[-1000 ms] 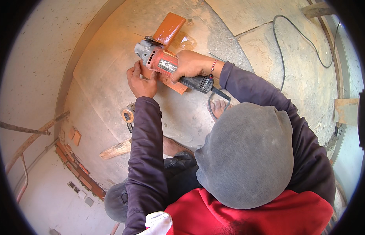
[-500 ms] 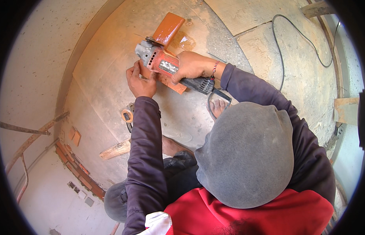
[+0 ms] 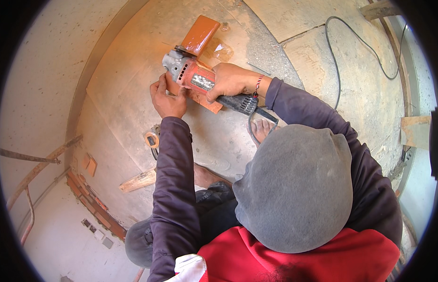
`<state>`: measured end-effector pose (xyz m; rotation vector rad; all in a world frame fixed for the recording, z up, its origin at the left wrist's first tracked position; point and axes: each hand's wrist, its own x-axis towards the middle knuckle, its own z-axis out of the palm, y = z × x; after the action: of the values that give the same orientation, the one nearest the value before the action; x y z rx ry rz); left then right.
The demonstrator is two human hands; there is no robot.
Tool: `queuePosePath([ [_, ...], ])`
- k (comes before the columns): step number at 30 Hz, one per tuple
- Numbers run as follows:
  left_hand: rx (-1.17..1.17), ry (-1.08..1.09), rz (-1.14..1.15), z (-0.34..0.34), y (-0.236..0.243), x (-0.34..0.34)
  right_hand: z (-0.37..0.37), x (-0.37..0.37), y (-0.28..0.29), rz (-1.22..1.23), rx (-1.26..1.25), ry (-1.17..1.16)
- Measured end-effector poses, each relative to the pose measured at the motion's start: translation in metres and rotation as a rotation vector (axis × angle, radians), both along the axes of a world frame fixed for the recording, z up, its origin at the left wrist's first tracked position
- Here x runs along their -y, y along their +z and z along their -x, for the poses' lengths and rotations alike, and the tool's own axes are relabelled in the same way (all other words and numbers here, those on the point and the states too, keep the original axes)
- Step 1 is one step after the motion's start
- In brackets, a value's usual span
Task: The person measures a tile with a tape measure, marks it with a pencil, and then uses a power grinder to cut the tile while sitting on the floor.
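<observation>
My right hand (image 3: 230,83) is wrapped round the body of a red, grey and black angle grinder (image 3: 194,75), its cord looping down past my bare foot (image 3: 263,130). The grinder's disc (image 3: 185,51) lies against the near end of a wet, glossy terracotta tile (image 3: 202,33). Below the tool is another terracotta piece (image 3: 207,103). My left hand (image 3: 168,99) is closed on the left end of that lower piece, just under the grinder's head, with fingertips partly hidden. A small wet puddle (image 3: 219,49) is beside the upper tile.
A second power tool (image 3: 151,139) lies left of my feet, near a wooden offcut (image 3: 136,181). Tile pieces (image 3: 89,164) and stacked tiles (image 3: 94,204) line the lower left. Metal tubes (image 3: 45,167) stand at the left wall. A black cable (image 3: 340,80) runs along the right side of the floor.
My left hand has shifted very slightly left and my right hand with the grinder very slightly downward. The grinder's disc stays at the upper tile's near end.
</observation>
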<state>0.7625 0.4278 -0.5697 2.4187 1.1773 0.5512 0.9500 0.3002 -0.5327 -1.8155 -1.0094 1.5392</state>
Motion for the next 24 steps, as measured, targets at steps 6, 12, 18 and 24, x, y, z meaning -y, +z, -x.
queuePosePath([
  [6, -0.010, 0.003, 0.005, 0.0005, -0.0012, -0.0005, 0.0012, 0.0006, -0.0033, -0.019, 0.019, 0.005],
  [12, -0.003, 0.005, 0.011, 0.0016, -0.0025, -0.0013, 0.0011, 0.0017, -0.0014, -0.004, 0.009, -0.002],
  [18, 0.000, -0.004, 0.000, 0.0010, -0.0023, -0.0011, 0.0002, 0.0031, 0.0000, -0.009, 0.022, 0.004],
  [24, -0.004, -0.009, -0.011, 0.0006, -0.0020, -0.0005, 0.0001, 0.0030, 0.0004, -0.015, 0.035, 0.008],
])
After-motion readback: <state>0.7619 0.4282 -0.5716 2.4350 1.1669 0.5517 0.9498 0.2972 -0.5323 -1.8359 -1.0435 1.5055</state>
